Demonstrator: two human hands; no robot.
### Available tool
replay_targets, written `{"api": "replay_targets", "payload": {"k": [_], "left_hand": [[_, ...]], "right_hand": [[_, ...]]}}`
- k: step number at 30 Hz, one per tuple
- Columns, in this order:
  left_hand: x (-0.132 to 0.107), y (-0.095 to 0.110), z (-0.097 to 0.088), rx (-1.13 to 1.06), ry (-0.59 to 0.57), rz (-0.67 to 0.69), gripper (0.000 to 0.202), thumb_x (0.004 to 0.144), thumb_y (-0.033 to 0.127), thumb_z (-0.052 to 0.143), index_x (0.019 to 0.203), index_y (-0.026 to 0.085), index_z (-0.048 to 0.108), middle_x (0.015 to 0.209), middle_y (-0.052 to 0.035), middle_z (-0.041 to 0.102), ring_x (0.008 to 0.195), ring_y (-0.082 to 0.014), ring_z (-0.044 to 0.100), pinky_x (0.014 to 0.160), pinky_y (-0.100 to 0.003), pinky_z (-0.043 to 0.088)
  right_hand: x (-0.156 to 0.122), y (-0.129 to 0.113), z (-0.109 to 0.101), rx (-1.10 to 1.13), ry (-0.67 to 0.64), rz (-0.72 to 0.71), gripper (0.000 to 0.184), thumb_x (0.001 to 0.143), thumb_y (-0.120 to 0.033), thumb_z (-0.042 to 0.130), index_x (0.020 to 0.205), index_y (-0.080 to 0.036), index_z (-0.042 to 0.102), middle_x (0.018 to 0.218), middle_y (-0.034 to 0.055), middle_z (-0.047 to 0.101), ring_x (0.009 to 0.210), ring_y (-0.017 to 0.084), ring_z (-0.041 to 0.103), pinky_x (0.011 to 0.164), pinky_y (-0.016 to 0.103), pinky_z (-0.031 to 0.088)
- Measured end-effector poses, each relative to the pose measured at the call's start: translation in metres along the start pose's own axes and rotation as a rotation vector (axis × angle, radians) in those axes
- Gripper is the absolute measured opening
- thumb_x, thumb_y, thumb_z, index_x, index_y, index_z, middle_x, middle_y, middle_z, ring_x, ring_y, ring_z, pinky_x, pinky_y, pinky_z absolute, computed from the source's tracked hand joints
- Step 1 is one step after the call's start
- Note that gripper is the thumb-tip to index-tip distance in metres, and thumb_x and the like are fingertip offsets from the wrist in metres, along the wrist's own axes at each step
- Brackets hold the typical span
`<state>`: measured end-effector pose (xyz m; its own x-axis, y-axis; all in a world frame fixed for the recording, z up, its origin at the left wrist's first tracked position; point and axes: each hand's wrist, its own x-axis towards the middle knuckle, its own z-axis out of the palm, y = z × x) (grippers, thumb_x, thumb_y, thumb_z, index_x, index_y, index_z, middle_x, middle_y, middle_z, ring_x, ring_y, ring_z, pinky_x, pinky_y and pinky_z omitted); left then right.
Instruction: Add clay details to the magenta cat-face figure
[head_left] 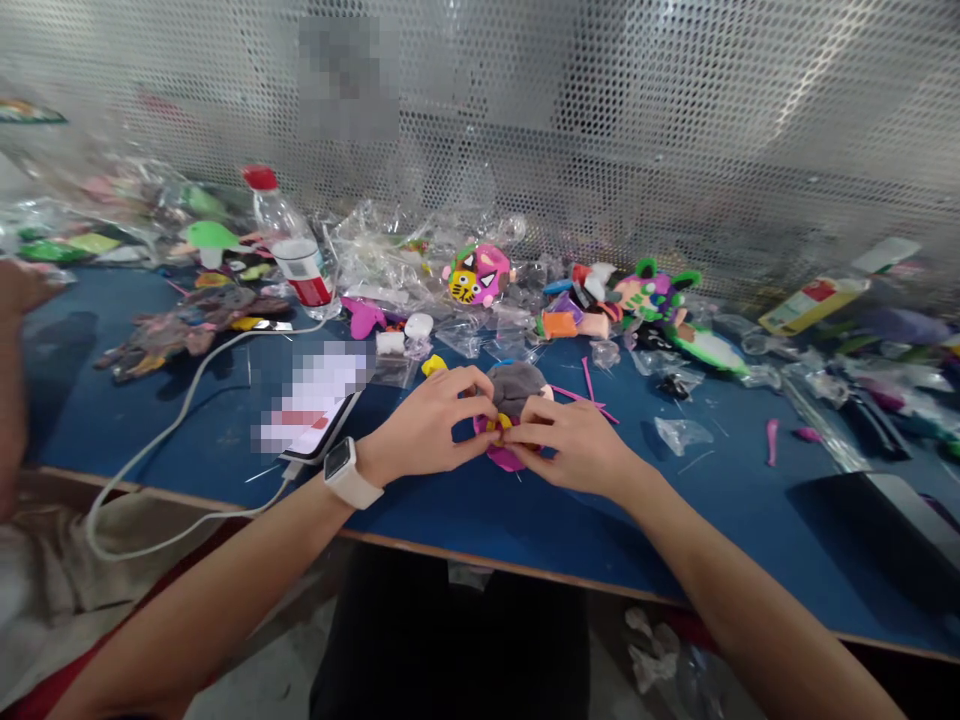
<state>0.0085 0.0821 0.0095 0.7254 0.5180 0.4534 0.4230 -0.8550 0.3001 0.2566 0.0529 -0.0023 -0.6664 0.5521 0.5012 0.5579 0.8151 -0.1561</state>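
Note:
Both hands meet at a small clay figure (513, 390) with a grey top, a magenta base and a yellow bit, resting on the blue table (480, 510). My left hand (431, 420), with a white watch on its wrist, pinches the figure's left side with curled fingers. My right hand (574, 440) pinches its right side, fingertips pressed against the yellow and magenta clay.
A phone (315, 405) on a white cable lies left of my hands. A red-capped water bottle (289, 245), finished clay animals (476, 272), clay scraps and clear wrappers crowd the far table below a perforated metal wall. Another person's arm (15, 380) shows at the left edge.

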Motion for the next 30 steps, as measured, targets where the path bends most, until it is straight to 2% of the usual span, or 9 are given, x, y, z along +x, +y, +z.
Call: {"api": "replay_targets", "payload": {"k": [3, 6, 8, 10, 13, 16, 26, 28, 30], "left_hand": [[-0.013, 0.010, -0.021, 0.336, 0.032, -0.283, 0.018, 0.101, 0.029, 0.057, 0.109, 0.019, 0.071, 0.123, -0.0118, 0.066, 0.115, -0.0308, 0.063, 0.102, -0.049, 0.049], [-0.031, 0.010, -0.046, 0.558, 0.092, -0.621, 0.027, 0.099, 0.029, 0.055, 0.121, 0.019, 0.068, 0.129, -0.0150, 0.064, 0.120, -0.0372, 0.061, 0.103, -0.053, 0.049], [-0.042, 0.005, -0.061, 0.670, 0.060, -0.811, 0.041, 0.097, 0.035, 0.057, 0.134, 0.019, 0.061, 0.137, -0.0184, 0.060, 0.122, -0.0427, 0.061, 0.101, -0.056, 0.050], [-0.049, 0.001, -0.072, 0.720, -0.051, -0.938, 0.058, 0.096, 0.044, 0.057, 0.146, 0.017, 0.051, 0.139, -0.0238, 0.059, 0.118, -0.0472, 0.064, 0.093, -0.058, 0.053], [-0.051, -0.003, -0.082, 0.697, -0.173, -1.058, 0.076, 0.096, 0.052, 0.051, 0.159, 0.012, 0.035, 0.121, -0.0259, 0.068, 0.104, -0.0464, 0.071, 0.085, -0.056, 0.056], [-0.047, -0.004, -0.085, 0.651, -0.229, -1.098, 0.084, 0.096, 0.055, 0.049, 0.163, 0.011, 0.026, 0.108, -0.0230, 0.073, 0.096, -0.0456, 0.073, 0.081, -0.055, 0.057], [-0.045, -0.009, -0.077, 0.662, -0.231, -1.110, 0.076, 0.099, 0.052, 0.046, 0.163, 0.015, 0.033, 0.123, -0.0305, 0.067, 0.106, -0.0501, 0.070, 0.085, -0.059, 0.055], [-0.040, -0.007, -0.071, 0.738, -0.183, -1.059, 0.073, 0.098, 0.048, 0.049, 0.160, 0.011, 0.038, 0.135, -0.0334, 0.060, 0.117, -0.0514, 0.066, 0.092, -0.061, 0.053], [-0.032, -0.008, -0.060, 0.778, -0.118, -0.898, 0.065, 0.098, 0.038, 0.052, 0.156, 0.010, 0.044, 0.150, -0.0315, 0.050, 0.131, -0.0495, 0.058, 0.102, -0.060, 0.050]], "right_hand": [[0.000, -0.001, -0.001, 0.006, 0.038, -0.005, 0.020, 0.103, -0.025, 0.060, 0.098, -0.023, 0.079, 0.084, 0.0014, 0.070, 0.062, 0.010, 0.058, 0.053, 0.026, 0.036], [-0.001, -0.001, -0.002, 0.024, 0.090, 0.005, 0.017, 0.102, -0.026, 0.061, 0.101, -0.022, 0.077, 0.085, 0.0013, 0.071, 0.063, 0.010, 0.059, 0.052, 0.024, 0.036], [-0.001, -0.002, -0.003, 0.031, 0.107, 0.007, 0.016, 0.102, -0.026, 0.061, 0.100, -0.023, 0.077, 0.086, 0.0011, 0.072, 0.063, 0.010, 0.059, 0.051, 0.024, 0.034], [0.000, -0.003, -0.004, 0.042, 0.111, 0.004, 0.017, 0.102, -0.026, 0.061, 0.098, -0.023, 0.077, 0.086, 0.0011, 0.072, 0.064, 0.010, 0.060, 0.052, 0.025, 0.035], [0.001, -0.003, -0.003, 0.050, 0.119, -0.005, 0.017, 0.103, -0.025, 0.061, 0.098, -0.023, 0.077, 0.087, 0.0011, 0.072, 0.065, 0.010, 0.061, 0.053, 0.025, 0.038], [0.001, -0.003, -0.003, 0.043, 0.132, 0.010, 0.017, 0.103, -0.026, 0.060, 0.103, -0.024, 0.077, 0.089, 0.0015, 0.071, 0.066, 0.011, 0.061, 0.053, 0.025, 0.038], [0.001, 0.001, -0.002, 0.098, 0.173, 0.047, 0.017, 0.102, -0.027, 0.060, 0.107, -0.024, 0.077, 0.092, 0.0024, 0.070, 0.072, 0.012, 0.065, 0.058, 0.026, 0.045], [0.002, 0.000, -0.003, 0.117, 0.173, 0.059, 0.017, 0.102, -0.028, 0.061, 0.107, -0.024, 0.077, 0.094, 0.0028, 0.070, 0.073, 0.013, 0.066, 0.059, 0.025, 0.047], [0.003, -0.001, -0.002, 0.132, 0.179, 0.074, 0.016, 0.102, -0.029, 0.063, 0.107, -0.025, 0.077, 0.095, 0.0028, 0.070, 0.073, 0.013, 0.066, 0.060, 0.025, 0.048]]}}
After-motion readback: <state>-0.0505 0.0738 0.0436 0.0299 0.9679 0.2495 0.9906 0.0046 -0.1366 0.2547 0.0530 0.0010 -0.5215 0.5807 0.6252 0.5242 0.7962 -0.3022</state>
